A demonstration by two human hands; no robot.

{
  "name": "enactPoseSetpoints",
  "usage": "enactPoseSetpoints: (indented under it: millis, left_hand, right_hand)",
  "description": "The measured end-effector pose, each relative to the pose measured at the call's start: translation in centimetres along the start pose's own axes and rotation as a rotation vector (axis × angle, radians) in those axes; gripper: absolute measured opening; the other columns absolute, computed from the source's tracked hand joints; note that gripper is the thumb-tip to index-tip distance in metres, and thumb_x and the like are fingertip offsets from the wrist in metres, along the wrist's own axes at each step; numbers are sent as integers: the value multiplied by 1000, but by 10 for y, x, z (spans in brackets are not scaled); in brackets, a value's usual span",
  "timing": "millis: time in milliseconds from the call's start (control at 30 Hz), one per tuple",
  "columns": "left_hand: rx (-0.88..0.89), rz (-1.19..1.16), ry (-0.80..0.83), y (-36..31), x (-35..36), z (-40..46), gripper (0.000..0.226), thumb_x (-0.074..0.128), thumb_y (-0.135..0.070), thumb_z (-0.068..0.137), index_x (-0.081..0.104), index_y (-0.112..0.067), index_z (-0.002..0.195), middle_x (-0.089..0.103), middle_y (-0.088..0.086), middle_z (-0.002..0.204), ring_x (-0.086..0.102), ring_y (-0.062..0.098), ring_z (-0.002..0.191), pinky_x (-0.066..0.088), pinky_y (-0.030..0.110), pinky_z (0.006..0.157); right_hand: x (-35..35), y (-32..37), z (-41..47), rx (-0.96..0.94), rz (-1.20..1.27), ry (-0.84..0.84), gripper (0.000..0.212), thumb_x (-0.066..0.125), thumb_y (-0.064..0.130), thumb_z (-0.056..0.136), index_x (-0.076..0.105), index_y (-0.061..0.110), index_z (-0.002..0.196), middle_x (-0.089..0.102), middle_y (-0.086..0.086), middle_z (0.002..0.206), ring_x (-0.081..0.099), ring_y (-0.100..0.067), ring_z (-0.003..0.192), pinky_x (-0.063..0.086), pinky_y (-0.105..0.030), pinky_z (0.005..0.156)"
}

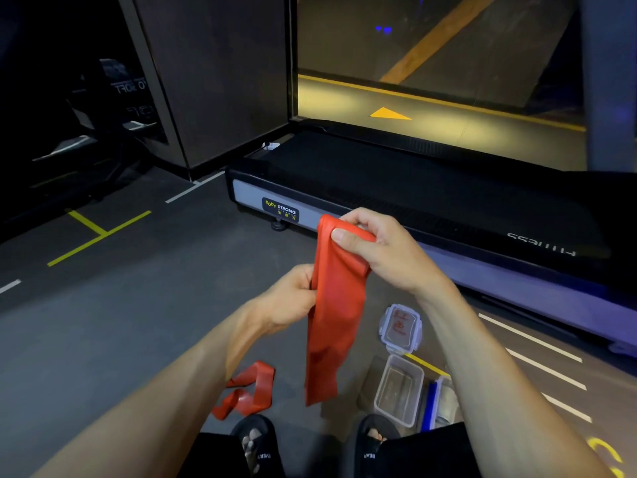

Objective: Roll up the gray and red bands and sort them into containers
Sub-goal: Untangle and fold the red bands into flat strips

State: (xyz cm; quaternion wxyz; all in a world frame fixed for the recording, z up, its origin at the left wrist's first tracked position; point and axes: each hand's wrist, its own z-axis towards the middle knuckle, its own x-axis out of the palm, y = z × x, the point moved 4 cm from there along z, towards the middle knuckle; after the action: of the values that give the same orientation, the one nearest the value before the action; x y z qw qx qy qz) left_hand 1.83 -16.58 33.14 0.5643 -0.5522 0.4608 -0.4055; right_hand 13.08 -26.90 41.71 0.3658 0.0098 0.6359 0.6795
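**Red band held up between both hands**

Red band [331,305] hangs in front of me above the floor [120,322], its top end folded over and its loose end dangling down between my knees. Beyond it the treadmill [431,201] fills the far right, the biggest thing in sight, its dark belt running off toward a glass wall. The gray floor carries yellow and white lines.

My right hand [379,250] holds the top of the band, thumb pressed on the fold and fingers curled over it from behind, so that grip is clamped on the band. My left hand [293,294] sits lower, pinching the band's left edge, fingers closed on it too.

On the floor to my right stands an open clear container [400,391], and beyond it lies its lid [400,327] with red writing that I cannot read. Just right of the container is a second container [439,401] with a blue edge, partly hidden by my right forearm.

Left of the hanging band, a second red band [248,391] lies loose and twisted on the floor, near my left sandal [255,439].
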Motion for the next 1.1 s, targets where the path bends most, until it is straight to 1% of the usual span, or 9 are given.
enactPoseSetpoints:
  millis: [67,167,267,367,567,733,800,1000,1100]
  left_hand:
    - [-6,-45,51,0,1,0,24,62,6,94,67,9,117,73,25,112,71,41,102,61,36,78]
    - [6,-74,86,0,2,0,27,58,9,96,64,8,122,70,26,119,68,41,109,60,37,83]
    - [6,-76,61,6,0,0,23,57,14,94,63,14,117,72,28,109,72,33,94,61,34,78]
    - [4,-86,-23,9,-3,-1,21,57,21,90,67,9,104,75,8,86,72,12,72,57,24,66]
    - [55,-143,-145,13,-13,-3,27,67,18,85,70,7,109,76,10,97,71,13,83,57,24,75]
    - [6,-272,-117,16,-14,-8,13,65,3,90,72,-6,96,71,-1,73,68,9,67,54,23,63]
    - [-2,-341,-89,17,-15,-9,17,63,-8,89,72,-5,103,75,6,84,71,12,73,56,25,67]
    - [-34,-449,-14,19,-14,-11,32,57,-15,100,65,5,124,72,14,103,69,19,86,56,30,79]
    - [-33,-478,8,17,-13,-12,33,53,-18,102,65,4,124,71,13,100,69,19,84,56,30,78]
  right_hand:
    - [-1,-2,0,12,2,-5,13,69,30,98,69,17,101,75,-7,92,66,-9,76,50,-33,73]
    - [-2,-4,0,19,18,-8,17,70,32,96,69,16,101,75,-13,93,66,-12,75,50,-34,73]
    - [-4,-6,0,21,8,-16,17,70,32,96,69,16,101,74,-13,93,65,-11,75,49,-35,73]
    - [-7,-8,0,28,6,-30,16,70,31,97,69,16,101,75,-12,92,64,-10,75,49,-34,74]
    - [-9,-10,-1,51,47,-64,12,68,26,98,69,15,100,71,1,84,63,-7,74,48,-27,71]
    - [-14,-13,1,78,44,-127,14,68,27,98,70,13,101,69,8,82,61,0,70,47,-19,66]
    - [-15,-15,2,100,36,-152,15,68,28,98,71,13,100,69,8,81,62,-1,70,47,-21,67]
    - [-18,-22,5,159,28,-194,18,67,30,98,71,13,97,68,5,80,62,-9,72,49,-31,71]
    - [-18,-27,7,196,30,-207,21,66,30,99,72,10,98,67,4,76,61,-5,64,47,-24,64]
